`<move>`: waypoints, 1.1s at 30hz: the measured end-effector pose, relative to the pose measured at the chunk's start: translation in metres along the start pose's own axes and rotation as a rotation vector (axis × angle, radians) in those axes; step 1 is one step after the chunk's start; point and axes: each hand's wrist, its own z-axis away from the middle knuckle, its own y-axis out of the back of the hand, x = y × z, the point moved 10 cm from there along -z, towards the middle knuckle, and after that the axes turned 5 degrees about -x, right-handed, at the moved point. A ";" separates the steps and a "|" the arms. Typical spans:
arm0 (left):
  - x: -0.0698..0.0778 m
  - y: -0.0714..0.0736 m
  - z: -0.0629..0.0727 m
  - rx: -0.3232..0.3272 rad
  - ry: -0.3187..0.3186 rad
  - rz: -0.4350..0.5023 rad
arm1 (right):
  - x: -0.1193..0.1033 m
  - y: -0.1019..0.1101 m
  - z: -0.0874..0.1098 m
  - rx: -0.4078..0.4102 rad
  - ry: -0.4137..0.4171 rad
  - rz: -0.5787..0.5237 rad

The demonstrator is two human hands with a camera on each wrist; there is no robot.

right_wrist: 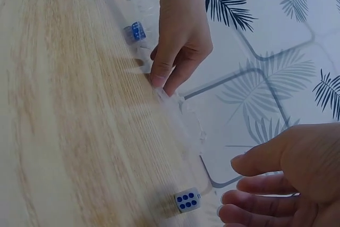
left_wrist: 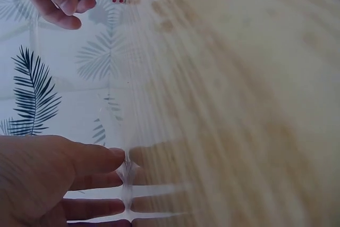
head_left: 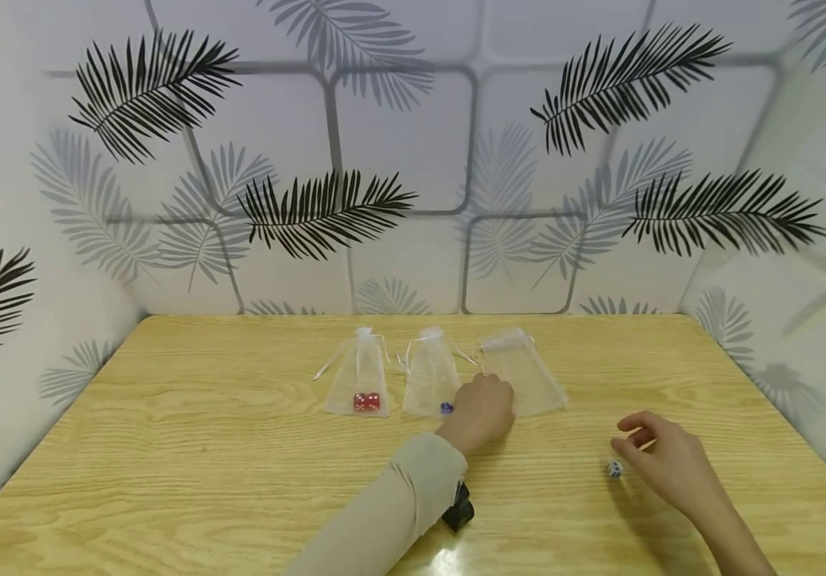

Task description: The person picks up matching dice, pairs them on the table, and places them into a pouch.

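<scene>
My left hand (head_left: 484, 412) is at the near left edge of a sheer white drawstring bag (head_left: 531, 380), the rightmost of three. Seen from the right wrist, the left thumb and forefinger pinch this bag's edge. The bag lies flat. My right hand (head_left: 664, 460) hovers to the right with fingers loosely bent, holding nothing. Close by its fingertips, apart from them, a white die (head_left: 614, 469) sits on the table. Blue dots mark one face of this die in the right wrist view; red dots also show in the left wrist view.
On the wooden table (head_left: 189, 448), the left sheer bag (head_left: 362, 364) contains red dice (head_left: 366, 402). Beside it, the middle bag (head_left: 430, 372) has blue dice (head_left: 447, 408) inside, partly hidden by my left hand. Leaf-patterned wall covering (head_left: 398, 264) stands behind the table.
</scene>
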 end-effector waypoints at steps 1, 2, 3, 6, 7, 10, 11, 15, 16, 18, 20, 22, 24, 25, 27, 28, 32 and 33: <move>0.002 0.001 0.001 0.003 -0.008 -0.011 | 0.000 -0.002 0.000 -0.013 -0.001 0.001; 0.003 0.001 0.001 0.006 -0.014 -0.019 | 0.000 -0.003 0.001 -0.023 -0.001 0.004; 0.005 0.002 0.002 0.005 -0.022 -0.031 | 0.000 -0.004 0.001 -0.034 -0.002 0.005; 0.009 0.002 0.003 0.007 -0.044 -0.062 | 0.001 -0.008 0.001 -0.061 -0.011 0.006; 0.010 0.002 0.004 0.009 -0.048 -0.068 | 0.001 -0.009 0.002 -0.068 -0.013 0.006; 0.012 0.002 0.005 0.009 -0.054 -0.070 | 0.003 -0.012 0.002 -0.086 -0.020 0.010; 0.012 0.002 0.006 0.009 -0.054 -0.073 | 0.003 -0.013 0.002 -0.086 -0.019 0.010; 0.012 0.001 0.007 0.001 -0.048 -0.067 | 0.004 -0.015 0.002 -0.080 -0.010 0.013; 0.012 0.001 0.007 -0.003 -0.048 -0.066 | 0.004 -0.015 0.002 -0.078 -0.009 0.013; 0.012 0.000 0.007 -0.008 -0.050 -0.067 | 0.005 -0.016 0.003 -0.078 -0.007 0.012; 0.012 0.000 0.007 -0.008 -0.057 -0.071 | 0.005 -0.016 0.003 -0.073 -0.002 0.009; 0.013 0.000 0.009 -0.012 -0.068 -0.075 | 0.004 -0.017 0.004 -0.071 0.006 0.010; 0.014 0.001 0.011 -0.012 -0.082 -0.068 | 0.002 -0.017 0.004 -0.066 0.015 0.011; 0.014 0.001 0.011 -0.015 -0.091 -0.063 | 0.002 -0.017 0.004 -0.066 0.018 0.011; 0.015 0.001 0.013 -0.019 -0.103 -0.057 | 0.001 -0.018 0.005 -0.071 0.019 0.016; 0.015 0.000 0.013 -0.021 -0.108 -0.052 | 0.001 -0.018 0.005 -0.069 0.019 0.018; 0.015 -0.007 0.008 -0.008 -0.137 -0.078 | 0.000 -0.021 0.005 -0.066 0.031 0.033; 0.016 -0.007 0.008 -0.005 -0.144 -0.086 | 0.000 -0.022 0.005 -0.068 0.032 0.036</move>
